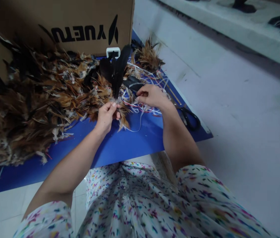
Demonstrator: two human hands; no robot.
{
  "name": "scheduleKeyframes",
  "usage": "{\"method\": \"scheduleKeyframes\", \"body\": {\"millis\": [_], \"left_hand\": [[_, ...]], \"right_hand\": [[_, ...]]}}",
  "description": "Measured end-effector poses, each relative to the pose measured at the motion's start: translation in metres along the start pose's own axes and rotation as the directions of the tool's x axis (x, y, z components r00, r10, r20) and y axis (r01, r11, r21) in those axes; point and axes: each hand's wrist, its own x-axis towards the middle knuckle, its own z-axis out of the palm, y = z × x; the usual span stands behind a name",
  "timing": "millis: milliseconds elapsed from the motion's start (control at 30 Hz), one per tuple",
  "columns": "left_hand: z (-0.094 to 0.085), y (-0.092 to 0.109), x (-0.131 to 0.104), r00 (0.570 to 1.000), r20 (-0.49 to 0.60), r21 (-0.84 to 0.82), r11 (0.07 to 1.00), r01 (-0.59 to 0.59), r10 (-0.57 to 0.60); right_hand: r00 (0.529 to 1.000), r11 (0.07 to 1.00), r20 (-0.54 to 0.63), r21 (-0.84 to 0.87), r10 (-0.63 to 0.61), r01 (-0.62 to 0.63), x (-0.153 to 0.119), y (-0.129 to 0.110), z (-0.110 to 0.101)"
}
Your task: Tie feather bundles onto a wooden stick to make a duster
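Observation:
Pinched between the thumb and fingers of my left hand [107, 115] is the base of a bunch of black feathers [116, 71], which stands upright and fans out at the top. Some brown feathers hang below the same fingers. My right hand [152, 96] is a little to the right, its fingers closed together over a tangle of white and red strings [140, 106]; whatever is between its fingertips is too small to make out. A dark feather [133, 84] lies just beyond my right fingers.
Piles of brown and black feathers [28, 109] cover the left and back of the blue table [135, 138]. Behind stands a cardboard box [85, 16]. Black-handled scissors [191, 119] lie at the right edge, near the wall [241, 109]. A white-framed object [113, 52] stands by the box.

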Motion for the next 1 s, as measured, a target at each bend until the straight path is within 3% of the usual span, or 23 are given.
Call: {"method": "scheduleKeyframes", "body": {"millis": [67,167,367,467,567,800,1000], "left_hand": [[0.0,0.0,0.0,1.0,0.001,0.0,1.0,-0.006,0.006],[0.0,-0.001,-0.001,1.0,0.007,0.001,1.0,-0.01,0.01],[0.001,0.0,-0.001,1.0,0.003,0.016,1.0,-0.011,0.011],[0.001,0.0,-0.001,1.0,-0.004,0.022,1.0,-0.019,0.019],[0.001,0.0,-0.001,1.0,0.0,0.017,1.0,-0.02,0.02],[0.0,-0.001,-0.002,1.0,0.005,0.025,0.999,-0.024,0.024],[0.0,-0.002,-0.001,0.999,0.01,0.021,0.999,-0.031,0.031]], "right_hand": [[0.998,0.995,0.064,-0.093,-0.013,0.019,0.0,-0.002,0.002],[0.998,0.992,0.054,-0.123,0.021,-0.015,0.001,0.001,0.004],[0.979,0.955,-0.084,0.25,0.185,-0.159,0.003,0.004,-0.002],[0.957,0.838,-0.067,0.504,0.281,-0.211,0.002,0.001,-0.004],[0.954,0.735,-0.067,0.653,0.293,-0.18,0.002,-0.003,-0.008],[0.95,0.674,-0.069,0.721,0.303,-0.162,-0.001,-0.008,-0.015],[0.956,0.701,-0.06,0.694,0.286,-0.166,-0.001,-0.004,-0.015]]}}
